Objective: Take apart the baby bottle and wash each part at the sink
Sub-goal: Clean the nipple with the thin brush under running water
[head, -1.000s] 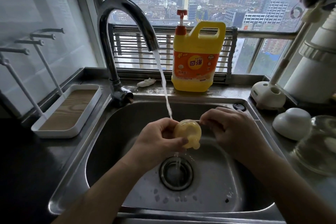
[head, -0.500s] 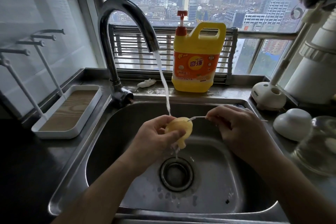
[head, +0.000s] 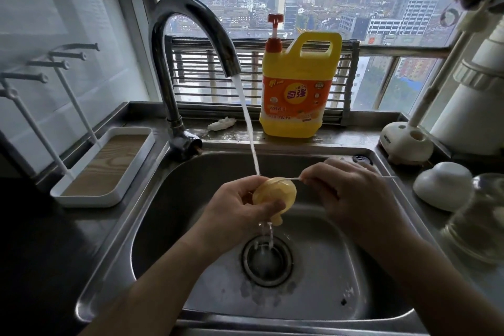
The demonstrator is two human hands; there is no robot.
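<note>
Grips yellow nipple [head: 275, 195] in left hand [head: 234, 207] under tap stream [head: 249, 128]; pinches thin wire [head: 293, 178], at nipple's 2 o'clock, in right hand [head: 351, 194].

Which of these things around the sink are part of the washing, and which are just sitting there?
In use: left hand gripping yellow teat, right hand pinching thin wire brush, running faucet, sink.

Lying about: detergent jug, drying rack, white dome, glass jar, brush stand.
</note>
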